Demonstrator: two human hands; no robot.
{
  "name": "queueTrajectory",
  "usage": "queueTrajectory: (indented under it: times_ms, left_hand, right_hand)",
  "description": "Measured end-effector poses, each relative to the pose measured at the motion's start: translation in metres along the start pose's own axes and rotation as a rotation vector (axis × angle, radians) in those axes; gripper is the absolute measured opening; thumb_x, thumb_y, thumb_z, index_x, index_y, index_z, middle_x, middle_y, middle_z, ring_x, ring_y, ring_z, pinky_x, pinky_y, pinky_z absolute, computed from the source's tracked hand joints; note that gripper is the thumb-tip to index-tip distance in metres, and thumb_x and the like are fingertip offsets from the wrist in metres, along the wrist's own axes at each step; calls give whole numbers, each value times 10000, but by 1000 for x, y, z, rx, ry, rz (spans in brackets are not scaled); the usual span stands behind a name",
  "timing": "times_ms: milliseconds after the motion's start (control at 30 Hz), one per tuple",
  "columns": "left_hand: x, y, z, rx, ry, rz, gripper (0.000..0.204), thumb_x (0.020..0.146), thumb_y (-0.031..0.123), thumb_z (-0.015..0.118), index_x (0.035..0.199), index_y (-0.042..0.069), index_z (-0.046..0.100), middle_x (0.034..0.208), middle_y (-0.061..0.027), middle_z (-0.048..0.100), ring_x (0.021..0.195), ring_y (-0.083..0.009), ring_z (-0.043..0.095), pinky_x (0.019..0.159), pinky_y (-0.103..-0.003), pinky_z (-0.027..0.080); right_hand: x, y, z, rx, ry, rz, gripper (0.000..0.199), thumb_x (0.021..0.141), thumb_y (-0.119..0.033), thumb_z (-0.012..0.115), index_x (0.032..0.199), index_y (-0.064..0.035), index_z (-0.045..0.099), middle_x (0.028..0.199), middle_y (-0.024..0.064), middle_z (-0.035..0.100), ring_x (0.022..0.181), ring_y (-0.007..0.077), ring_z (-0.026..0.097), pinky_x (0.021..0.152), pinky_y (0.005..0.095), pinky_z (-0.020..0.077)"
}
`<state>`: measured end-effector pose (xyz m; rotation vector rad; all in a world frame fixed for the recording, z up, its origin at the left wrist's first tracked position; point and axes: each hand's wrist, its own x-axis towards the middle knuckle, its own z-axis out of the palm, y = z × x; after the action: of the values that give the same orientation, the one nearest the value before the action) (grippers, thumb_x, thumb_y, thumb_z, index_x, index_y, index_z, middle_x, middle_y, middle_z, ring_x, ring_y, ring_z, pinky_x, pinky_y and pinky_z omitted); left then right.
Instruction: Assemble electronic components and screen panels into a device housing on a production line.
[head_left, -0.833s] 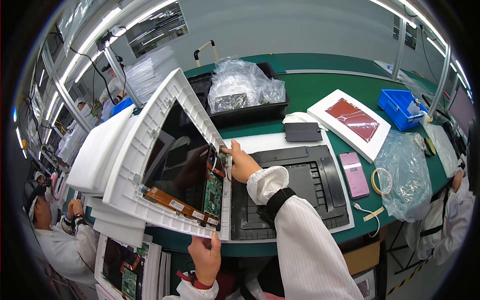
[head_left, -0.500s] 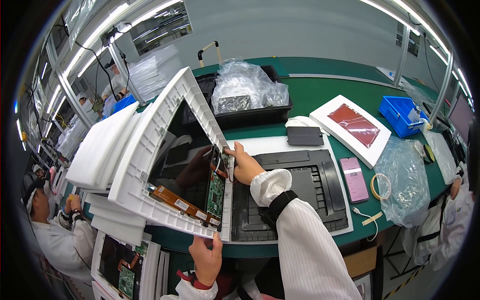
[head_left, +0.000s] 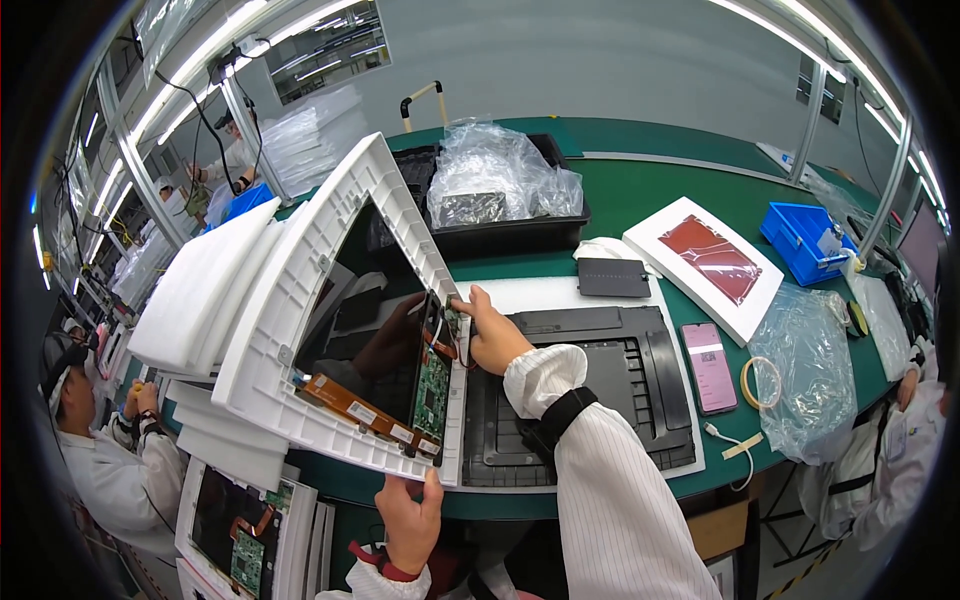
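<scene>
A white plastic display frame [head_left: 268, 310] stands tilted above the bench, its inner side toward me. Set in it are a dark glossy panel [head_left: 350, 335], a green circuit board [head_left: 432, 390] and an orange-brown flex strip [head_left: 350, 402]. My left hand [head_left: 412, 520] is closed on the frame's lower edge. At the right edge, near the board and thin wires, my right hand [head_left: 495, 335] grips the frame too; its fingertips are partly hidden. Beside the frame, under my right forearm, a black plastic panel [head_left: 625, 325] with ribs and a grid lies on a white mat [head_left: 540, 290].
White foam sheets [head_left: 190, 310] are stacked at left, above another framed display unit [head_left: 230, 530]. Behind stands a black crate [head_left: 510, 236] with clear bags. Rightward are a dark flat box [head_left: 612, 278], white box [head_left: 700, 262], blue bin [head_left: 805, 240], phone [head_left: 709, 370] and tape roll [head_left: 762, 378]. Co-workers sit either side.
The view has shifted very slightly. Both hands keep their hold on the frame, which stays at nearly the same tilt. The co-worker at far left has moved a little.
</scene>
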<state>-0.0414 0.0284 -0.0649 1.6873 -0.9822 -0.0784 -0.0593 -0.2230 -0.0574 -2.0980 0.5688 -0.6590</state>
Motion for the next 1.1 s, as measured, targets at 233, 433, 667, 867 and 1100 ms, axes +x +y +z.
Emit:
queueTrajectory:
  times_ms: [233, 433, 667, 867, 1100]
  left_hand:
    - [0, 1, 0, 38, -12, -1, 232, 847, 137, 588, 949, -63, 531, 738, -170, 629, 627, -284, 641, 575, -325, 487]
    - [0, 0, -1, 49, -11, 3, 227, 847, 136, 588, 945, -61, 532, 737, -168, 629, 631, -290, 641, 581, -327, 488]
    - [0, -1, 0, 23, 11, 15, 238, 843, 135, 592, 955, -65, 528, 740, -168, 631, 627, -281, 640, 579, -323, 487]
    - [0, -2, 0, 23, -1, 1, 233, 841, 125, 587, 957, -68, 525, 746, -170, 632, 631, -279, 643, 576, -321, 486]
    - [0, -2, 1, -21, 9, 7, 248, 844, 131, 586, 970, -72, 516, 757, -168, 634, 638, -267, 647, 583, -312, 492]
  right_hand:
    - [1, 1, 0, -2, -3, 20, 772, 683, 91, 502, 1343, 122, 103, 1306, 186, 467, 1214, 403, 394, 1107, 412, 209]
    - [1, 3, 2, -13, 16, -4, 761, 687, 89, 498, 1341, 122, 109, 1306, 185, 467, 1203, 418, 401, 1100, 416, 225]
    - [0, -1, 4, -28, 23, 3, 748, 675, 101, 479, 1336, 116, 128, 1311, 173, 466, 1196, 421, 406, 1097, 417, 230]
    - [2, 3, 7, -30, 38, 21, 746, 677, 106, 468, 1344, 97, 133, 1312, 175, 464, 1199, 431, 397, 1096, 414, 235]
    - [0, -1, 7, -36, 54, -12, 711, 685, 98, 462, 1328, 95, 158, 1305, 177, 470, 1188, 406, 419, 1085, 445, 249]
